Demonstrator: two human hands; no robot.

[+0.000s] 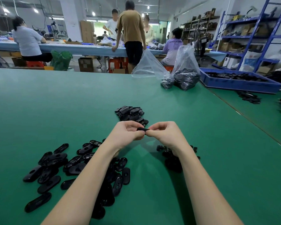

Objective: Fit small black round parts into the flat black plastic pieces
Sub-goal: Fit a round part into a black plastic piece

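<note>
Two hands, left hand (128, 131) and right hand (163, 133), each with a curled grip, pinch one flat black piece (142, 129) above the green tabletop (55, 111). Three piles surround that piece: far pile (131, 113), left pile (68, 166), small round parts (170, 157) to its right.

a factory assembly floor: long green worktable (71, 98), seated workers, blue storage racks (253, 34)

flat black oval piece (142, 129) held edge-on above table, loose ovals (55, 166) lower left, round parts (172, 158) right

Head view, forward-down, near hands (143, 132)
</note>
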